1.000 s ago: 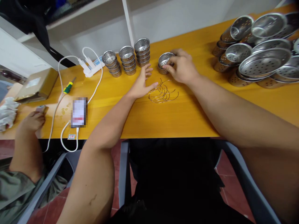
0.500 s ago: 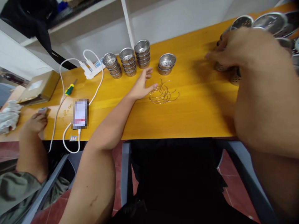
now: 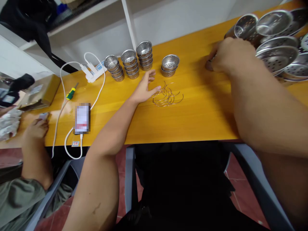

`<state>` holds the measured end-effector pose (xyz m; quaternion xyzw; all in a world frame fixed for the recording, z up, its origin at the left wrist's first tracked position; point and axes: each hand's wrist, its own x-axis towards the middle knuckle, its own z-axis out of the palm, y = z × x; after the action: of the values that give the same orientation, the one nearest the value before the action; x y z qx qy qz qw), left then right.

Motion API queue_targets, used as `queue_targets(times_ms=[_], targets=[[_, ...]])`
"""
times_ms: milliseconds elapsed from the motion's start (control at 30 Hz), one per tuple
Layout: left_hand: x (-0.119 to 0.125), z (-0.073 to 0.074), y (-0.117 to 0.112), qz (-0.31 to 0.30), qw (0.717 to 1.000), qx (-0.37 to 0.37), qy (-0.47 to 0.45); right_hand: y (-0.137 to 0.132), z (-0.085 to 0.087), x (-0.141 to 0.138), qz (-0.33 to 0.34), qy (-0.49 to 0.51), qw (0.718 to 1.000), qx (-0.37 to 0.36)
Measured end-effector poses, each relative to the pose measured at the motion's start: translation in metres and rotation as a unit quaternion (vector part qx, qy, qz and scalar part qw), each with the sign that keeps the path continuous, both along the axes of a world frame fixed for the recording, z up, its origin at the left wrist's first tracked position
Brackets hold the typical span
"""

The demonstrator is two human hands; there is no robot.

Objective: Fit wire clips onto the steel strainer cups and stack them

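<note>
My left hand (image 3: 143,89) rests on the table with its fingers apart and holds nothing. Its thumb reaches the edge of a loose pile of thin curved wires (image 3: 168,102). Just beyond, two small perforated metal cups (image 3: 170,62) sit one inside the other. My right hand (image 3: 232,56) is at the right, back upward and fingers curled down. What it grips is hidden beneath it, and its fingertips are blurred. Behind and beside it lie larger perforated metal containers (image 3: 276,59), along with a tilted perforated cup (image 3: 246,27).
Three stacks of small perforated cups (image 3: 130,65) stand along the back. Left of them are a power strip (image 3: 96,75) with white cables, a screwdriver (image 3: 71,93), a phone (image 3: 82,118) and a cardboard box (image 3: 42,93). Another person's hand (image 3: 36,128) holds a small object at far left.
My right hand has moved slightly left, and more of the large containers shows beside it. The small cups seen under it before no longer show. My left hand stays in place.
</note>
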<state>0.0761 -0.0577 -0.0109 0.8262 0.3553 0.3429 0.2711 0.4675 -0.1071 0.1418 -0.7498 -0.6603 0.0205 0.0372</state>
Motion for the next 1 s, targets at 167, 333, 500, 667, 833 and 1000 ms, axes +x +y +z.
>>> queue_targets(times_ms=[167,333,500,667,833,1000], targets=[[-0.004,0.004,-0.003,0.002,1.0,-0.002,0.01,-0.03,0.022,-0.043,-0.023,0.039,0.999,-0.024],[-0.006,0.004,-0.001,0.003,1.0,0.003,0.021,-0.029,0.013,-0.048,0.03,0.091,0.993,0.074],[0.006,0.016,-0.012,0.018,0.999,0.049,0.005,-0.035,-0.018,-0.071,0.259,0.251,0.914,0.184],[0.007,0.03,-0.017,0.012,0.991,0.131,-0.006,-0.047,-0.058,-0.115,0.428,0.311,0.838,0.13],[0.0,0.03,-0.014,0.001,0.995,0.097,-0.007,-0.037,-0.066,-0.109,0.476,0.284,0.818,0.157],[0.003,0.029,-0.021,-0.05,0.998,0.042,0.025,-0.028,-0.059,-0.091,0.558,0.234,0.788,0.11]])
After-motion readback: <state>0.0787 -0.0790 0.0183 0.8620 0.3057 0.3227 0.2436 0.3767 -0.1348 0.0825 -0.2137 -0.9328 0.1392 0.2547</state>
